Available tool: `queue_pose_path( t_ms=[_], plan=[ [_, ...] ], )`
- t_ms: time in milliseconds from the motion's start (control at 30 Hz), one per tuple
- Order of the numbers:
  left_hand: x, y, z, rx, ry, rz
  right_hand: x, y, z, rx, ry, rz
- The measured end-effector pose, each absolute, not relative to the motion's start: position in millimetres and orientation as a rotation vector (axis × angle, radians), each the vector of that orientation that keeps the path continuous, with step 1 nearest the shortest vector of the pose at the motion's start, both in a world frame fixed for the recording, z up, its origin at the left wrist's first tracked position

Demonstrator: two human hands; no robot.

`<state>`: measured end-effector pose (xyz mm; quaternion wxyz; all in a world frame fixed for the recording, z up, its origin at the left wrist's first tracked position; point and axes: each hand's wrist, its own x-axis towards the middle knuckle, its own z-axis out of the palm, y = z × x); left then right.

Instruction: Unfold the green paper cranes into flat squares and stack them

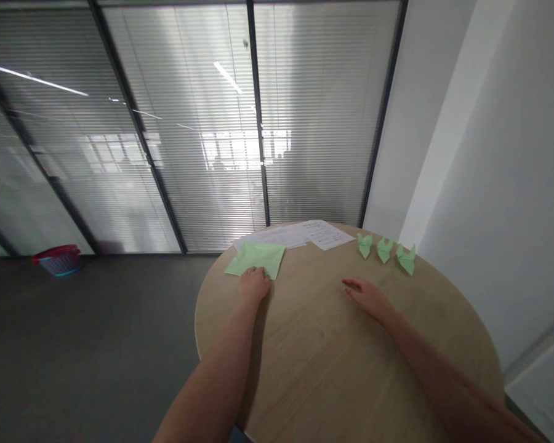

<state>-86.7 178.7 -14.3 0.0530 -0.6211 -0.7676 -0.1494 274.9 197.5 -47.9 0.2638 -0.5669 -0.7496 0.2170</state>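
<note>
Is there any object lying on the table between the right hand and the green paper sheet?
Nothing visible: only bare table lies between the right hand and the green paper sheet, whose near edge the left hand touches.

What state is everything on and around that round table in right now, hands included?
Left hand: fingers resting on the near edge of the green paper sheets.
Right hand: flat on the table, holding nothing.
Green paper sheets: flat, unfolded.
Three folded green paper figures: finished, lined up in a row.
White printed papers: lying flat, overlapping.
Round wooden table: upright.
Red-rimmed basket: standing on the floor.
</note>
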Motion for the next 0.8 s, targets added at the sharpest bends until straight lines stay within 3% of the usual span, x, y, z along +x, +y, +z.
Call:
queue_pose_path(
  t_ms=[533, 800],
  plan=[
    [-88.1, 173.6, -2.4, -1.762, -2.338, -0.582, 272.0, 194.5, -53.2, -1.869, -2.202, 0.26],
    [-42.3, 170.2, -4.2, -2.425, -1.943, -0.607, 263.8, 186.1, -56.7, -1.957, -2.266, 0.168]
  ],
)
